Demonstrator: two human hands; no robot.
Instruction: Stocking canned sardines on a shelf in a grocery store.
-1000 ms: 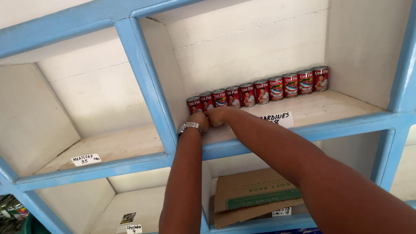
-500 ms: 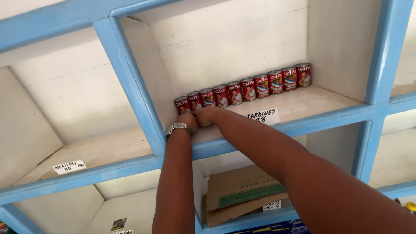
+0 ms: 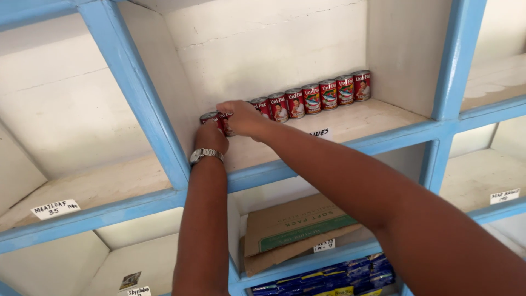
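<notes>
I am seeing the left hand (image 3: 211, 137) and right hand (image 3: 241, 117) closing their fingers around the leftmost red cans (image 3: 222, 121) of the row (image 3: 312, 97), on the far shelf (image 3: 350, 123).

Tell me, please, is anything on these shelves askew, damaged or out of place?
One thing stands out: the flattened cardboard box in the compartment below lies tilted, with a bent, creased edge. The red cans stand upright in a neat row along the back wall. Both hands, left hand and right hand, are at the row's left end.
</notes>
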